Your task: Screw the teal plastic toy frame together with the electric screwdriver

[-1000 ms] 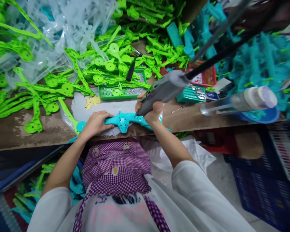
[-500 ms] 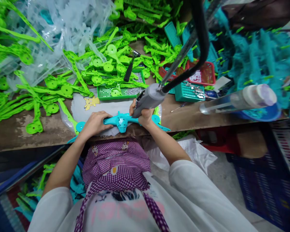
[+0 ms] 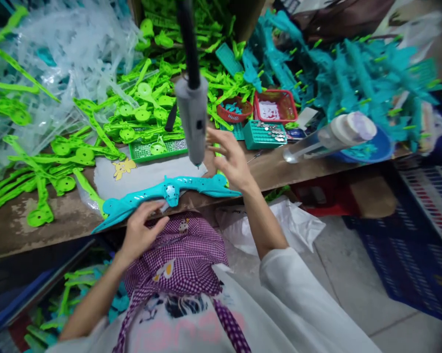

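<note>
A long turquoise plastic part (image 3: pixel 140 197) with a dragon-like head in its middle lies across the grey cloth (image 3: pixel 106 172) near the bench's front edge. My left hand (image 3: pixel 143 233) is just in front of it, thumb and fingers apart, with nothing gripped. A grey electric screwdriver (image 3: pixel 192 117) hangs upright from a black cable above the part, its bit pointing down. My right hand (image 3: pixel 230 159) is open just right of the screwdriver, fingers spread and holding nothing. Whether a fingertip still touches the tool cannot be made out.
Bright green plastic pieces (image 3: pixel 59 157) heap over the bench's left and back. Behind the cloth stands a green tray (image 3: pixel 140 156) of small metal bits. To the right are red baskets (image 3: pixel 294 113), a teal box (image 3: pixel 255 139), a leaning bottle (image 3: pixel 316 139) and turquoise parts (image 3: pixel 349 78).
My right hand has let go of the screwdriver, which now hangs upright further left. My left hand has come off the turquoise part towards me. The view has shifted to the right.
</note>
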Available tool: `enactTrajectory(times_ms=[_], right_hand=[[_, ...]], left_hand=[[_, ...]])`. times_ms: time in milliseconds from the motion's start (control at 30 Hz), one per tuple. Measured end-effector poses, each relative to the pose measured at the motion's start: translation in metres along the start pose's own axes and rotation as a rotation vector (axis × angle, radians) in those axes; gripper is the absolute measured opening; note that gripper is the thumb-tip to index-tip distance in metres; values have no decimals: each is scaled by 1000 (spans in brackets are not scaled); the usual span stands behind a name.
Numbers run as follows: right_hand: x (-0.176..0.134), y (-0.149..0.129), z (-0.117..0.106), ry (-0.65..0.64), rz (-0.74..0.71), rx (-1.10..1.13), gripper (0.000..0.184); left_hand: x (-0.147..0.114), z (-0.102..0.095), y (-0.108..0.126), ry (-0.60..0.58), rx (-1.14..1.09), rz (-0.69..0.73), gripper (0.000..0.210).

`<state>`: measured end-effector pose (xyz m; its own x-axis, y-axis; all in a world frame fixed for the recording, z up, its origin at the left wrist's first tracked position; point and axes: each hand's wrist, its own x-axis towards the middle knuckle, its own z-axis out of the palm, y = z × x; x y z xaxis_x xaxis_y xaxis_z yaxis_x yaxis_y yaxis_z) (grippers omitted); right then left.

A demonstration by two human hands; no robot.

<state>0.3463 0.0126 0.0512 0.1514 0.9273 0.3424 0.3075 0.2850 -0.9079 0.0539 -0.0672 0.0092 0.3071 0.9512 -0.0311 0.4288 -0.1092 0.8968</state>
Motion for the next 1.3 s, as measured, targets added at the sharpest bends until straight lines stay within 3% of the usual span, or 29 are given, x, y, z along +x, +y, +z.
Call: enactTrajectory(times_ms=[67,100,200,267,333,467,600,733,833,1033,1167,1300], right_hand=[[-11,24,-25,183,148,-207,51],[-15,37,-35,197,261,-348,48],[-20,65,-46,-8,518,-638,40],[-18,73,-44,-99,570,-626,36],[-13,73,-40,-88,629,-507,27],[-4,61,-42,-68,766,-140,24],[0,52,-55,-56,744,86,33],[-6,48,-65,16,712,131,39],[-14,47,-66,34,721,199,43],[-33,42,-70,-8,762,193,51],[-66,31,-73,-133,783,214,59],[-90,23,-70,-63,706,215,47]], left_hand=[[-13,30,11,-29,-454,-312,39],[-13,46,18,-56,-660,-448,44],[8,86,41,-124,-1081,-740,42],[29,105,54,-27,-1193,-845,27],[45,117,65,73,-1249,-898,16],[59,135,77,109,-1361,-872,14],[74,155,86,145,-1437,-884,14],[91,168,91,287,-1412,-815,16],[95,172,91,330,-1333,-777,16],[93,170,84,286,-1279,-709,23],[95,167,80,282,-1269,-685,26],[93,164,80,261,-1248,-672,27]])
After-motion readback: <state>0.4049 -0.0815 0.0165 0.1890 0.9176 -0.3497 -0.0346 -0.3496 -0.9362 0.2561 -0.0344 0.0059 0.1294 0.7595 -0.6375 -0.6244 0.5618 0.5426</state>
